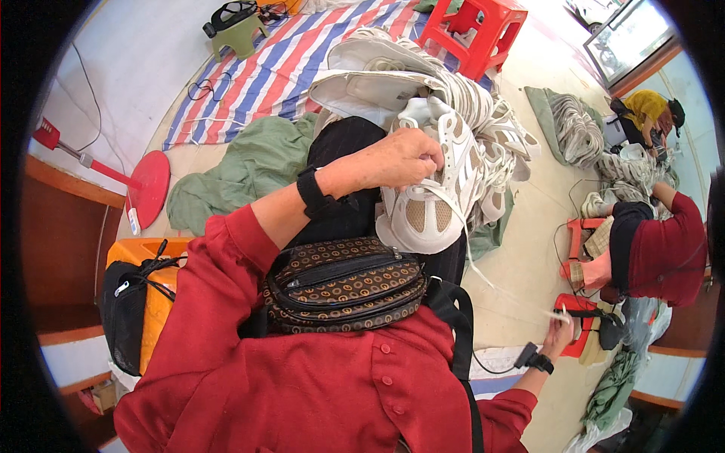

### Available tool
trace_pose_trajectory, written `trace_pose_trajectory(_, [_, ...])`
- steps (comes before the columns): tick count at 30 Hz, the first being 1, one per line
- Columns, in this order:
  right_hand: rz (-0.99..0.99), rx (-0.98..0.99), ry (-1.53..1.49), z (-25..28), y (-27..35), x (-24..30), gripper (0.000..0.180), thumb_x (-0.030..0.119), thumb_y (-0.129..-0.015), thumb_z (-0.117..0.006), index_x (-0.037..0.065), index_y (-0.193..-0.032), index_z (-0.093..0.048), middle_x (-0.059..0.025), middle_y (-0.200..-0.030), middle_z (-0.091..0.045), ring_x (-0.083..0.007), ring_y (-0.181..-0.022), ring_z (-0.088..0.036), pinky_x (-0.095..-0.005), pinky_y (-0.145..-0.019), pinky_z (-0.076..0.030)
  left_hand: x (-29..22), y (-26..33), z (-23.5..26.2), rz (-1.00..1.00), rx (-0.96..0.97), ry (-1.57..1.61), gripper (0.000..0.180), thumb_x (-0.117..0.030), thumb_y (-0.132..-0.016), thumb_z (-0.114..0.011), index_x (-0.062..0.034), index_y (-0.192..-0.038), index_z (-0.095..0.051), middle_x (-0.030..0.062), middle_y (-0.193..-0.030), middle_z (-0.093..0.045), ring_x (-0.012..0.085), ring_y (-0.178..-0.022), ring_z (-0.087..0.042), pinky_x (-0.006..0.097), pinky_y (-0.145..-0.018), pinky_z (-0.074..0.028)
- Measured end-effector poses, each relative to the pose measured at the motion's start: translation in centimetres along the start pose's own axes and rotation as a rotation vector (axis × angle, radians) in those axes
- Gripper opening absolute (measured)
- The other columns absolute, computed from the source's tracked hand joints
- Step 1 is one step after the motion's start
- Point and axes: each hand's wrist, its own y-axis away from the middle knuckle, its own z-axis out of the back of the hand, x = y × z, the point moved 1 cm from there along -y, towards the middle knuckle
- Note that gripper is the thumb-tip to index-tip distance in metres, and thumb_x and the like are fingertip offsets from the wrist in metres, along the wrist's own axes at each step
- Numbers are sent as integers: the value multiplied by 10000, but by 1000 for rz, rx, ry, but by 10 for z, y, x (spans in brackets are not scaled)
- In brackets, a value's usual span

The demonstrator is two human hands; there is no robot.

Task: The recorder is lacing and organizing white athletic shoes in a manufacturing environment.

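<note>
Left hand (404, 158) is closed over the upper of a white and beige mesh trainer (434, 189), fingers curled and pinching at the eyelet row, steadying the shoe on the black-trousered lap. Right hand (557, 336) is flung well out to the side, low, fingers pinched on the tip of a long white shoelace (483, 272) drawn taut from the trainer. By the look of it the step in hand is lacing: a length pulled through an eyelet. As I judge it, the next move calls for bringing the lace tip back to the shoe and finding the next eyelet, with the left hand keeping the upper from twisting.

Close against the body hangs a brown patterned waist bag (343, 283) over a red shirt, with an orange plastic crate (155, 298) at the left elbow. Past the knees rises a heap of matching pale trainers (423, 83), partly on a crumpled green cloth (242, 170). Farther off lie a red, white and blue striped mat (272, 68) and a red plastic stool (476, 30) on the pale floor (529, 226). Two other people sit at the right among more shoes.
</note>
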Motion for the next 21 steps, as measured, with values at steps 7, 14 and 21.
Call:
trace_pose_trajectory(7, [192,663,100,-227,128,76,200,128,-970,-539,4,-1118,-591,-82,-878,-652,-137,-760,-622,-275,-678,-521,1,3,-2,82,51,185,228,-126,-884,-522,17,-1022,-636,7,-640,-564,63,-461,-518,219,-389,-407])
trace_pose_trajectory(14, [312,978,117,-341,211,121,153,102,-947,-587,-3,-1054,-619,-56,-859,-659,-126,-800,-641,-249,-687,-515,3,6,-8,105,44,239,226,-120,-895,-519,23,-1029,-632,21,-651,-580,71,-451,-531,213,-387,-414])
trace_pose_trajectory(21, [744,852,342,-371,217,99,118,76,-898,-637,5,-991,-624,-52,-765,-625,-104,-716,-598,-256,-649,-472,8,6,-10,77,38,307,225,-100,-893,-517,41,-1031,-625,38,-661,-593,75,-448,-534,212,-391,-416])
